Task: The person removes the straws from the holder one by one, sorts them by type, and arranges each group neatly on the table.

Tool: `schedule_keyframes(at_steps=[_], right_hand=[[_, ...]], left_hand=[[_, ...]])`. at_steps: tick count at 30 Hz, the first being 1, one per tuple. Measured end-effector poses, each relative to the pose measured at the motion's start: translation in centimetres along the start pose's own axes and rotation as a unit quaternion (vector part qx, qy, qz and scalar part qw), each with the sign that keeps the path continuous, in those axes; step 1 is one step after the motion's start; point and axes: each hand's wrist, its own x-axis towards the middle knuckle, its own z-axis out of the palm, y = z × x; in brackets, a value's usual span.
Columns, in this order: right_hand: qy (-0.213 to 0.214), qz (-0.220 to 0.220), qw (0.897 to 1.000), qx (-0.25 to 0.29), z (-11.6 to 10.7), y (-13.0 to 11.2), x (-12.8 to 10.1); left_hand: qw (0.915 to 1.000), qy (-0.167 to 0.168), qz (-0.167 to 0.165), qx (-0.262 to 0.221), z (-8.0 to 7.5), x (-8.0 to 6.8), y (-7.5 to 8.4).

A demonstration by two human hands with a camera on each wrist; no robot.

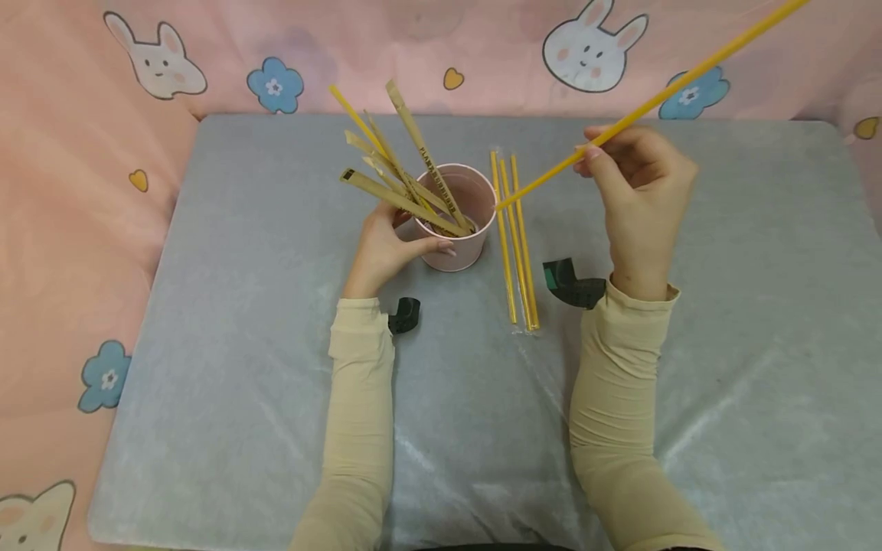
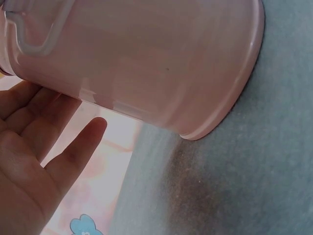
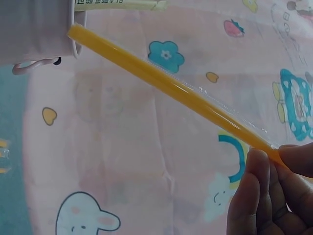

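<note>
the right hand (image 1: 641, 203) pinches a long yellow straw (image 1: 661, 96) in its clear wrapper, and the low tip of the straw sits right at the rim of the pink cup (image 1: 458, 229). the cup stands in the middle of the grey mat (image 1: 207, 306), already stuffed with paper-wrapped straws (image 1: 406, 180) that all lean out to the left. the left hand (image 1: 386, 249) steadies the cup on its left side - thumb curled round the near wall, while the wrist view shows the fingers straight beside it.

what could go wrong? the straw comes in at a slant, so i think its tip could bump the rim and skid off outside the cup. it could also poke the leaning bunch and push some out. the cup looks light and top-heavy on the left - a hard push could tip it if the left hand lets go.

three more yellow straws (image 1: 517, 245) lie on the mat just right of the cup; a low wrist could roll them away.
</note>
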Motion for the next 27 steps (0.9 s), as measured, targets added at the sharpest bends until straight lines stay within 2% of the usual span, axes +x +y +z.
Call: schedule_keyframes(at_steps=[6, 15, 22, 27], right_hand=[[-0.004, 0.004, 1.0, -0.018, -0.7, 0.8, 0.3], [-0.014, -0.004, 0.998, -0.054, -1.8, 1.2, 0.5], [-0.063, 0.073, 0.992, -0.082, -2.7, 1.2, 0.6], [-0.108, 0.091, 0.981, -0.13, -3.1, 1.2, 0.6]], left_hand=[[0.9998, 0.003, -0.009, 0.015, 0.0, -0.1, -0.3], [1.0, 0.002, -0.003, 0.0, 0.1, 0.1, -0.2], [0.9999, 0.002, -0.01, 0.005, 0.0, 0.1, -0.2], [0.9999, 0.002, -0.012, 0.003, 0.0, 0.1, -0.1]])
